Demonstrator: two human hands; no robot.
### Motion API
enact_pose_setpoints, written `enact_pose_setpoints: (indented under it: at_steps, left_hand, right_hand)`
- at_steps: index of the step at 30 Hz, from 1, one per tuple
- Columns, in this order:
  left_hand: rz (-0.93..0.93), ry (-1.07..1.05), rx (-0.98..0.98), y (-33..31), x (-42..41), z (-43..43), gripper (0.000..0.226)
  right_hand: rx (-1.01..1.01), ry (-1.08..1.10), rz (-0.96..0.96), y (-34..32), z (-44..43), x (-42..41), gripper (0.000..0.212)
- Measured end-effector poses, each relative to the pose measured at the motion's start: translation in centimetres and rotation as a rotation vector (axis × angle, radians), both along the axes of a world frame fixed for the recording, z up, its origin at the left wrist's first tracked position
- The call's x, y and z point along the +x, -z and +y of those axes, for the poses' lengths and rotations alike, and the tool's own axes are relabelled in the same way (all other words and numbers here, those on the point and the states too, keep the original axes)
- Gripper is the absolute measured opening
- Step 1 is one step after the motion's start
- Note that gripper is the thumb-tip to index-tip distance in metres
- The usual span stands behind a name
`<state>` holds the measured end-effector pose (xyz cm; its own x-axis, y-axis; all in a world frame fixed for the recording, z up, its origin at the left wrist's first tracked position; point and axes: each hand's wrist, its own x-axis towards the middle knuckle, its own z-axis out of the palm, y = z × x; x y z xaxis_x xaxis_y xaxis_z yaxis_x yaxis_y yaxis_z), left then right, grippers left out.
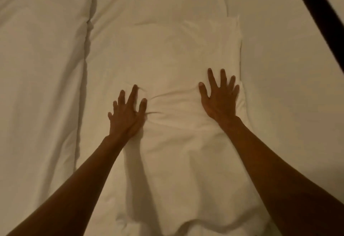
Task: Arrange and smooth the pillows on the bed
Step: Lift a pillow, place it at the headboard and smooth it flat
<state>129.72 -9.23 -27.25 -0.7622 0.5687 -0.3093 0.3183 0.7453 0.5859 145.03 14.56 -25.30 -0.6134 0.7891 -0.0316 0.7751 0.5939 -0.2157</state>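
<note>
Hands press flat, fingers spread: left hand and right hand on pillow.

Dim, warm yellowish light; whole frame soft and low in detail, a bit grainy. Left arm throws a soft shadow to its right across the pillow, so light comes from the left. Hands read as dark silhouettes, no glare, and the dark bar top right is blurred.
</note>
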Motion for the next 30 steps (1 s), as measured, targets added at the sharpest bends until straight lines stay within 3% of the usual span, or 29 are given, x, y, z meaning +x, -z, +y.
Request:
enact_pose_setpoints:
  at_steps: [8, 13, 18, 22, 25, 30]
  left_hand:
    - [-0.135, -0.167, 0.034, -2.1, 7.0, -4.7, 0.084]
    - [-0.209, -0.259, 0.044, -1.8, 9.4, -7.4, 0.098]
    - [-0.333, -0.343, 0.1, -2.2, 13.6, -10.6, 0.119]
    - [-0.215, -0.253, 0.171, -3.4, 12.8, -9.9, 0.107]
    - [-0.092, -0.215, 0.203, -5.2, 11.1, -9.6, 0.093]
    - [-0.129, -0.181, 0.089, -8.0, 8.3, -12.8, 0.101]
  right_hand:
    - [-0.106, 0.035, -0.103, -1.7, -6.3, 8.6, 0.081]
    - [-0.155, 0.069, -0.052, -2.1, -8.0, 12.9, 0.086]
    - [-0.422, 0.229, -0.026, -2.9, -8.6, 16.8, 0.107]
    - [-0.513, 0.263, -0.105, -3.9, -8.2, 16.6, 0.117]
    - [-0.498, 0.233, -0.048, -5.7, -8.7, 15.9, 0.111]
    - [-0.59, 0.268, 0.1, -6.3, -12.3, 16.8, 0.101]
